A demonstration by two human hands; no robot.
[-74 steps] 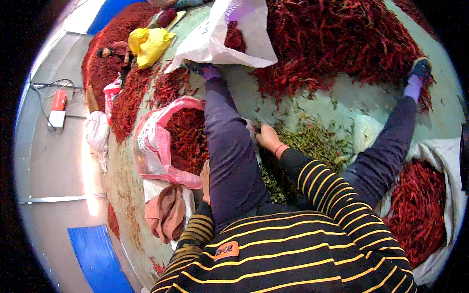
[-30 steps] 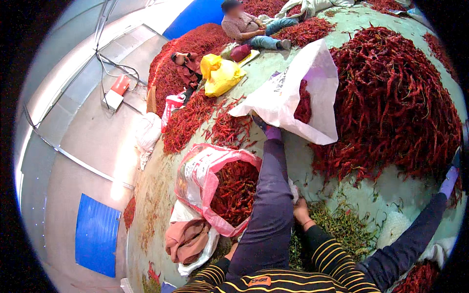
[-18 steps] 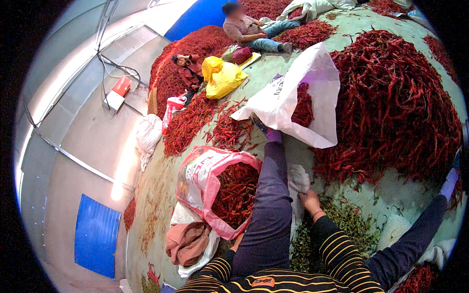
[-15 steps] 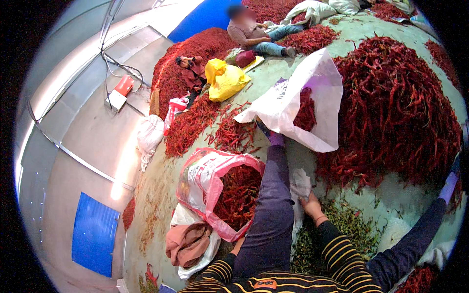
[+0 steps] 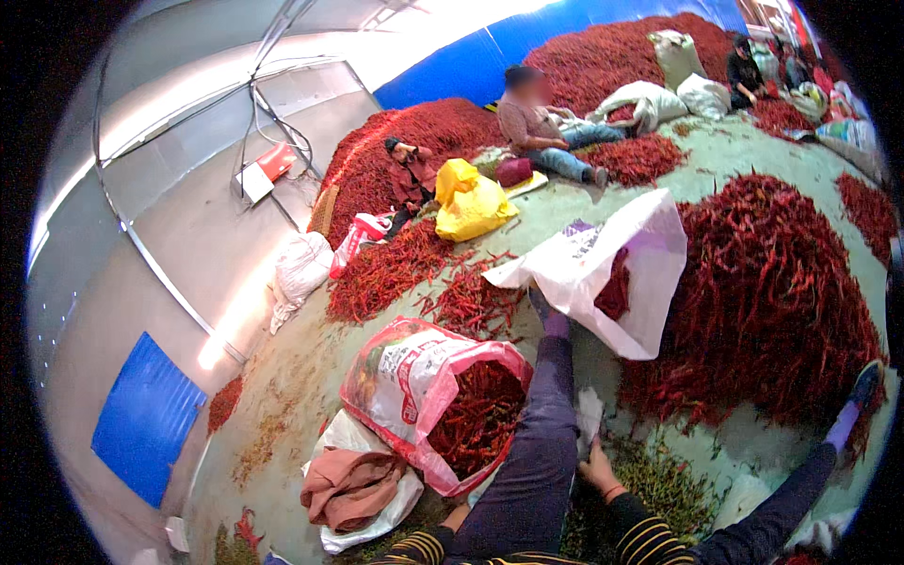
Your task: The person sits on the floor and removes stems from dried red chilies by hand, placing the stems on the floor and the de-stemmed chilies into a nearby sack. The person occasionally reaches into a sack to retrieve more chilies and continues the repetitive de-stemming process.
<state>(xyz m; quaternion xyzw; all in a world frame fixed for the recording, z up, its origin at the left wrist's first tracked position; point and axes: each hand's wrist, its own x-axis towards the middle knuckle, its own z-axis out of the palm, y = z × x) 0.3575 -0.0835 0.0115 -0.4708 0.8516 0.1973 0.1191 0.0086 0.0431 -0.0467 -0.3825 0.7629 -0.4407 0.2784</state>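
Observation:
My right hand (image 5: 597, 471) is closed on a crumpled white sheet (image 5: 589, 410) beside my left leg, above a pile of green stalks (image 5: 669, 490). My left hand (image 5: 459, 516) is low by that leg's outer side, its fingers hidden. Just beyond it stand a pink-rimmed sack of dried red chilies (image 5: 476, 414) and a brown cloth (image 5: 344, 485) on white sacking. A white sack (image 5: 640, 311) with chilies in its mouth lies at my left foot, beside a large chili heap (image 5: 772, 282) reaching to my right foot.
A yellow bag (image 5: 466, 202), more chili heaps (image 5: 612, 61), sacks (image 5: 702, 94) and several seated people (image 5: 537, 132) fill the back. At left are a grey wall (image 5: 160, 273) with cables, a red-and-white box (image 5: 264, 174) and a blue panel (image 5: 146, 405).
The view has tilted up, bringing the back heaps and more people into sight. My right hand has moved slightly forward, and the white sheet in it shows more.

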